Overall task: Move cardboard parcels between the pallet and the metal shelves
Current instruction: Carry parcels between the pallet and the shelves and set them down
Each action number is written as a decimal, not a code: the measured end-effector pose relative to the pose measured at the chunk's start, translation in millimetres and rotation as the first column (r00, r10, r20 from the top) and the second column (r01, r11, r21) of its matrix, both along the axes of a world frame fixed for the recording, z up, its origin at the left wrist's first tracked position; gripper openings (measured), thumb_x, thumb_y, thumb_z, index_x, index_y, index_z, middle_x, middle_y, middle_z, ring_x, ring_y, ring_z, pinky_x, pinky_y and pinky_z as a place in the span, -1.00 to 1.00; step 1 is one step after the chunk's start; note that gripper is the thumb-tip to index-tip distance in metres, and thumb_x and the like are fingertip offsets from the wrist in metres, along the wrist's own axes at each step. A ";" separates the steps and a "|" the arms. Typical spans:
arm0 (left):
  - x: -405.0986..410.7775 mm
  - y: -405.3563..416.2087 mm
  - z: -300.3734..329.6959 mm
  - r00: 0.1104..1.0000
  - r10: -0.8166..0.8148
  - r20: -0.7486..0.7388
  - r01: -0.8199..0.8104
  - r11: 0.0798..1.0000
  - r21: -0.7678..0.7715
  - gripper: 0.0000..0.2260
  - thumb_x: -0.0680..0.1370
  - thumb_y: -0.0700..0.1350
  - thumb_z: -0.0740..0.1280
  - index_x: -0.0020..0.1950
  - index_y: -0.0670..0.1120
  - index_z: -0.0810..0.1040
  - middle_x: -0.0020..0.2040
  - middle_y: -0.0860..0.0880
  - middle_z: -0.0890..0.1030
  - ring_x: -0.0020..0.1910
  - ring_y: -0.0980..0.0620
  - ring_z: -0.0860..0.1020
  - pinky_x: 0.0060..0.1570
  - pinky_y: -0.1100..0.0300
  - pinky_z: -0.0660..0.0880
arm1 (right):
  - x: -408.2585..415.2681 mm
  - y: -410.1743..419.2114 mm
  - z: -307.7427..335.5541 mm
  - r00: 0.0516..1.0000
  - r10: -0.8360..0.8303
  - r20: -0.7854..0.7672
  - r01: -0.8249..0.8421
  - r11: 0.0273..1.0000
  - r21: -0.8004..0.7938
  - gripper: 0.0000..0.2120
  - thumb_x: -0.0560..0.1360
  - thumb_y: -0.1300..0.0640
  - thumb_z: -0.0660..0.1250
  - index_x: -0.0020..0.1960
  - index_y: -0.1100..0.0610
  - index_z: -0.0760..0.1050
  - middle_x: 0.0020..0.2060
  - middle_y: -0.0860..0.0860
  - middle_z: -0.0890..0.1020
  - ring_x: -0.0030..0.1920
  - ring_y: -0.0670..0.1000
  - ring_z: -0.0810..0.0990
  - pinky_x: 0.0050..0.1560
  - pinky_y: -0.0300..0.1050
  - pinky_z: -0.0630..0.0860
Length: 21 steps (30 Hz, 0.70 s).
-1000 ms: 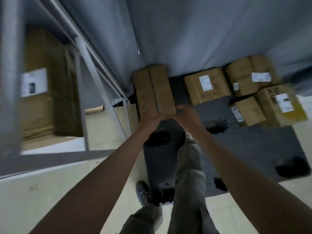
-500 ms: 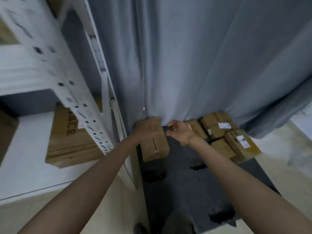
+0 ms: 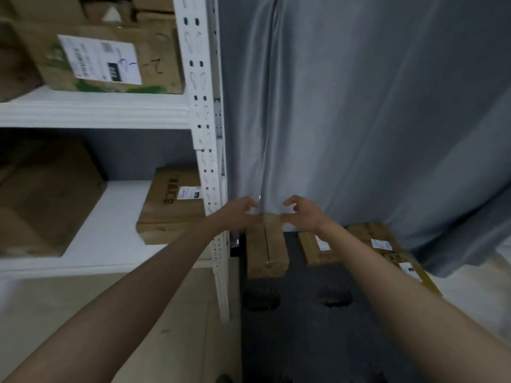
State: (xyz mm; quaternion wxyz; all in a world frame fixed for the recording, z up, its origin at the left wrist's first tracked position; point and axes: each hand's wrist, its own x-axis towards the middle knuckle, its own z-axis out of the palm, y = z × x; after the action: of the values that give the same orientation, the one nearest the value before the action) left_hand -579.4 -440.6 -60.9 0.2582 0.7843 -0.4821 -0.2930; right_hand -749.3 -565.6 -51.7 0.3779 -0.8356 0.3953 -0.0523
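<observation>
Head view showed both arms stretched forward over the dark pallet (image 3: pixel 318 341), the hands raised just above the far end of a long, narrow parcel (image 3: pixel 266 251). That parcel lay on the pallet's left rear corner, close beside the white upright of the metal shelves (image 3: pixel 206 150), its long axis running straight away from the person toward the grey curtain (image 3: pixel 359 106). A seam ran down the middle of its top face.

The left hand (image 3: pixel 236 212) hung with fingers loosely curled and held nothing; the right hand (image 3: pixel 300 212) was likewise loosely curled and empty. Each sat to its own side of the seam — neither clearly nearer the box than the other. Whether the fingertips brushed the cardboard or the curtain behind could not be told.

More labelled parcels (image 3: pixel 370 244) lay further right on the pallet, partly behind the right forearm. On the shelves, a flat box (image 3: pixel 171 205) rested on the lower level and a labelled carton (image 3: pixel 110 59) above.

Judging from this, any lift toward the shelves would call for the hands to drop onto the box's long sides and swing it leftward past the upright.
</observation>
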 end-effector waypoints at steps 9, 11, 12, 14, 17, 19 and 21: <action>-20.1 115.5 62.3 0.989 0.120 0.083 -0.120 0.993 -0.008 -0.53 0.54 0.05 0.44 0.40 -0.04 0.45 0.31 -0.06 0.48 0.24 -0.01 0.50 0.11 0.21 0.42 | -8.6 86.2 47.5 0.995 0.084 0.055 -0.080 0.995 -0.066 -0.53 0.54 0.10 0.43 0.40 0.16 0.42 0.11 0.06 0.47 0.04 0.04 0.52 -0.08 -0.19 0.45; -20.0 132.2 74.5 0.983 0.143 0.115 -0.143 0.990 -0.009 -0.52 0.53 0.06 0.45 0.40 -0.04 0.44 0.31 -0.05 0.48 0.21 -0.01 0.49 0.04 0.21 0.42 | -6.8 101.7 57.7 0.991 0.105 0.082 -0.100 0.993 -0.065 -0.51 0.54 0.10 0.43 0.42 0.13 0.41 0.15 0.05 0.45 0.04 0.02 0.46 -0.10 -0.17 0.43; -20.1 139.8 78.9 0.980 0.155 0.124 -0.155 0.988 -0.012 -0.52 0.53 0.06 0.45 0.40 -0.04 0.45 0.32 -0.05 0.49 0.22 0.00 0.48 0.03 0.21 0.42 | -6.5 108.9 62.4 0.988 0.118 0.096 -0.113 0.992 -0.060 -0.50 0.53 0.09 0.43 0.43 0.12 0.40 0.20 0.06 0.44 0.07 0.02 0.44 -0.11 -0.18 0.43; -19.4 153.7 84.1 0.976 0.172 0.135 -0.171 0.985 -0.018 -0.52 0.53 0.06 0.45 0.40 -0.05 0.44 0.35 -0.04 0.48 0.24 0.00 0.47 0.06 0.20 0.42 | -5.0 121.4 71.3 0.984 0.141 0.112 -0.134 0.989 -0.066 -0.49 0.54 0.07 0.43 0.44 0.10 0.39 0.30 0.08 0.45 0.15 0.05 0.47 0.00 -0.13 0.48; -18.7 176.0 87.5 0.969 0.185 0.163 -0.186 0.983 -0.010 -0.51 0.53 0.05 0.45 0.40 -0.07 0.44 0.39 -0.06 0.46 0.31 -0.03 0.46 0.21 0.15 0.43 | 0.7 140.4 83.7 0.980 0.169 0.109 -0.160 0.983 -0.088 -0.48 0.54 0.07 0.42 0.45 0.07 0.37 0.39 0.09 0.43 0.33 0.11 0.48 0.22 -0.03 0.48; -16.0 192.5 88.5 0.964 0.191 0.185 -0.195 0.981 0.006 -0.49 0.53 0.06 0.44 0.42 -0.06 0.43 0.41 -0.08 0.46 0.33 -0.05 0.46 0.28 0.11 0.42 | 8.5 152.7 88.9 0.976 0.189 0.106 -0.179 0.979 -0.098 -0.49 0.54 0.08 0.42 0.44 0.07 0.37 0.35 0.09 0.45 0.31 0.11 0.49 0.17 -0.03 0.50; -9.8 210.0 89.8 0.960 0.197 0.201 -0.205 0.979 0.019 -0.47 0.54 0.06 0.43 0.45 -0.06 0.40 0.43 -0.08 0.44 0.35 -0.06 0.45 0.30 0.11 0.41 | 18.7 166.7 91.7 0.974 0.201 0.102 -0.191 0.977 -0.096 -0.50 0.54 0.07 0.42 0.43 0.06 0.38 0.28 0.08 0.46 0.23 0.10 0.52 0.07 -0.04 0.56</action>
State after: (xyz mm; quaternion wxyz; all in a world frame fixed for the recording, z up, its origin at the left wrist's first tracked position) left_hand -589.1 -230.6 28.9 0.2216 0.8595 -0.4172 -0.1954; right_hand -730.6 -398.9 40.0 0.3667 -0.8816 0.2866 -0.0782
